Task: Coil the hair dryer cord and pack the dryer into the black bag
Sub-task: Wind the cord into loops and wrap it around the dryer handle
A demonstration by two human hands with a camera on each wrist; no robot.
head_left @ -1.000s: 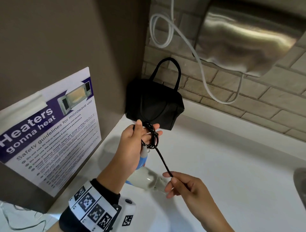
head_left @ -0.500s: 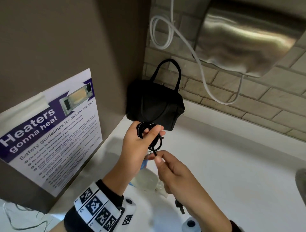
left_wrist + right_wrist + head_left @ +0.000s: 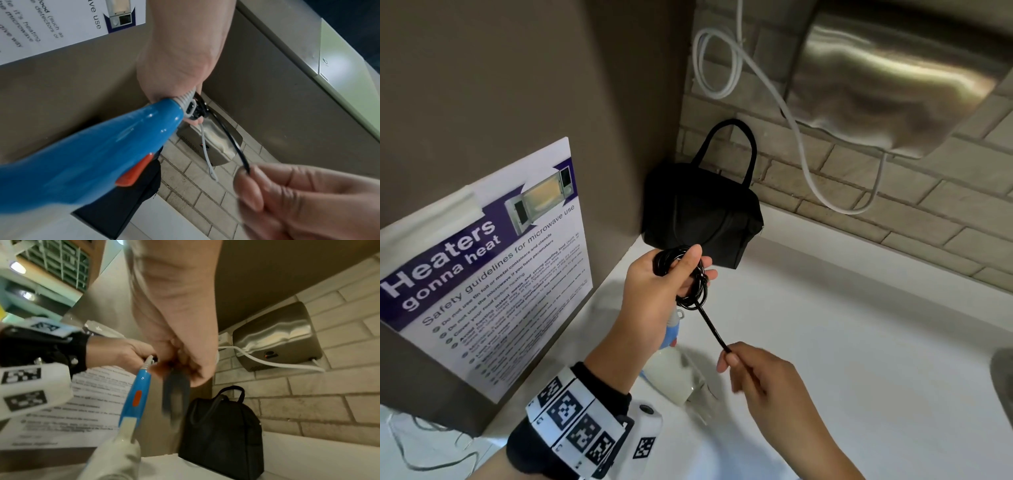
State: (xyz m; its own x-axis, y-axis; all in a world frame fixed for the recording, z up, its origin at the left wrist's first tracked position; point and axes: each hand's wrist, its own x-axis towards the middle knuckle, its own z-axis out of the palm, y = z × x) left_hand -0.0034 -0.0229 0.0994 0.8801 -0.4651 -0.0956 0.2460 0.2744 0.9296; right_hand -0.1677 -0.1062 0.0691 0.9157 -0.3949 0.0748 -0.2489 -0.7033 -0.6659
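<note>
My left hand (image 3: 671, 281) grips a bundle of black cord loops (image 3: 693, 291) above the white counter. The hair dryer (image 3: 671, 370), blue handle (image 3: 92, 154) and white body, hangs below that hand by its cord. A straight length of cord (image 3: 714, 329) runs down and right to my right hand (image 3: 736, 359), which pinches it between thumb and fingers. In the right wrist view a blurred dark shape (image 3: 176, 395) hangs below the right hand. The black bag (image 3: 702, 212) stands upright in the corner just behind the left hand, handles up.
A steel hand dryer (image 3: 893, 72) is mounted on the brick wall at upper right, with a white cable (image 3: 774, 92) looping below it. A microwave safety poster (image 3: 482, 267) hangs on the brown panel at left. A sink edge (image 3: 1003, 377) shows at far right.
My right hand has moved down and right away from the left hand, drawing a straight length of cord taut from the loops. The left hand has kept its hold on the coil.
</note>
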